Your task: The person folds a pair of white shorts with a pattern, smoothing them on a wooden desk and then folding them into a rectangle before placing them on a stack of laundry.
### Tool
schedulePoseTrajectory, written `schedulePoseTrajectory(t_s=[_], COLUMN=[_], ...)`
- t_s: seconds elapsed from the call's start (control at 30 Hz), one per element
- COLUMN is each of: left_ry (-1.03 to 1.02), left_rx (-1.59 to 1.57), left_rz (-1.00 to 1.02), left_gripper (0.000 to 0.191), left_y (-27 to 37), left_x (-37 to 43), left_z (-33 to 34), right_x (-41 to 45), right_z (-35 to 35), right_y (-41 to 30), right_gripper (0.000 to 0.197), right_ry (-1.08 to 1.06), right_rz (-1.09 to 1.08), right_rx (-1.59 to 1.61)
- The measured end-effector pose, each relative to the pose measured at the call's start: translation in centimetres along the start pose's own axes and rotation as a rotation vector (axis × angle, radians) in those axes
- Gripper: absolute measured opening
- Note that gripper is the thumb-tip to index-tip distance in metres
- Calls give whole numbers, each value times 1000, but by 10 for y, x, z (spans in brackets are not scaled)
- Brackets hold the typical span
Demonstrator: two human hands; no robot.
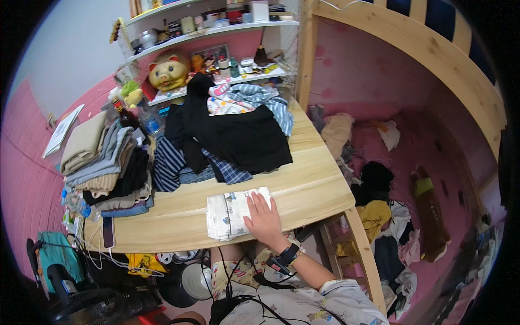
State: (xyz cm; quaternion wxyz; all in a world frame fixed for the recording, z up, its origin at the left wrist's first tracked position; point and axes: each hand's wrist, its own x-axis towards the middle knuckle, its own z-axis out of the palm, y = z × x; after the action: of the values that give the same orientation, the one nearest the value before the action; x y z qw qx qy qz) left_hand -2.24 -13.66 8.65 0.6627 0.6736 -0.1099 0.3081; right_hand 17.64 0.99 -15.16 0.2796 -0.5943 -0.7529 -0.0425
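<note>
My right hand [264, 218] lies flat with its fingers a little apart on the right part of a folded white printed cloth [228, 215], near the front edge of the wooden table [308, 174]. The left hand is out of view. Behind the folded cloth is a loose heap of clothes, with a black garment [252, 138] on top, a striped dark blue piece [168, 162] at its left and a blue plaid piece [229, 168] at its front. To the left stands a stack of folded clothes, topped by a beige one [86, 140].
A phone [108, 232] with a white cable lies at the table's front left edge. Bottles [126, 118] stand behind the stack. Shelves [211, 30] with small items rise at the back. A wooden ladder [365, 252] and a bunk with scattered clothes are at the right.
</note>
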Motion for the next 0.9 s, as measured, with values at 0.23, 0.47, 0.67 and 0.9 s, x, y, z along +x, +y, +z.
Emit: schedulePoseTrajectory(t_s=[0.23, 0.47, 0.67, 0.9], left_ry=[57, 215, 78, 17], left_rx=[9, -120, -146, -224], left_rz=[-140, 69, -117, -6], left_gripper=[54, 43, 48, 43], left_y=[6, -16, -1, -23], left_x=[16, -19, 6, -23], left_z=[3, 14, -4, -16], right_x=[-1, 1, -1, 4], right_z=[1, 2, -3, 0], right_y=[4, -2, 2, -9], right_gripper=[58, 59, 58, 56], right_ry=[-33, -18, 0, 14], right_rz=[16, 7, 21, -21], right_rx=[-19, -4, -4, 48])
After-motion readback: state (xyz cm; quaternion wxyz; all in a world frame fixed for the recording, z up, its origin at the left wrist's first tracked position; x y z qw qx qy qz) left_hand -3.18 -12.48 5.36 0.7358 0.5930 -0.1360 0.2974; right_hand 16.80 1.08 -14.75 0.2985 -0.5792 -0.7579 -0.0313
